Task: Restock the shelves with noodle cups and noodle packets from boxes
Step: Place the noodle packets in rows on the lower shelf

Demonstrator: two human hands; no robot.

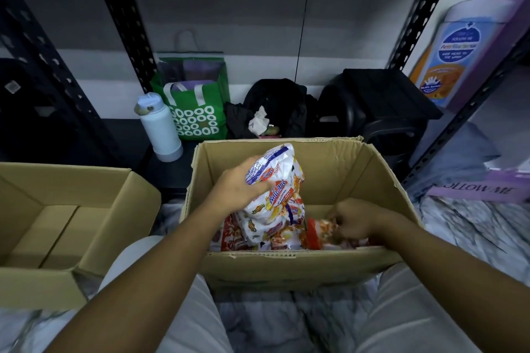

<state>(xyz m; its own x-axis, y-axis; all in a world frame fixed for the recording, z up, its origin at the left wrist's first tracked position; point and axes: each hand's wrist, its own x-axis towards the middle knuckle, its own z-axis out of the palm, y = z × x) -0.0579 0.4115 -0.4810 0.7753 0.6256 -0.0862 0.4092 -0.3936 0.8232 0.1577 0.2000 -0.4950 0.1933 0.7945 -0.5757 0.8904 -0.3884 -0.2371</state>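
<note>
An open cardboard box (338,169) stands between my knees, with several noodle packets (258,238) lying in its bottom. My left hand (238,183) grips a white, orange and blue multipack of noodles (275,189), lifted upright above the others. My right hand (352,221) is down inside the box at the right, its fingers curled on a red and orange noodle packet (321,232). The low black shelf (160,169) runs behind the box.
A second open cardboard box (71,226) sits at my left. On the low shelf stand a white bottle (160,129), a green tote bag (195,106), a black bag (275,109) and black stools (381,106). Black rack posts (464,123) flank it; purple product boxes (481,189) lie right.
</note>
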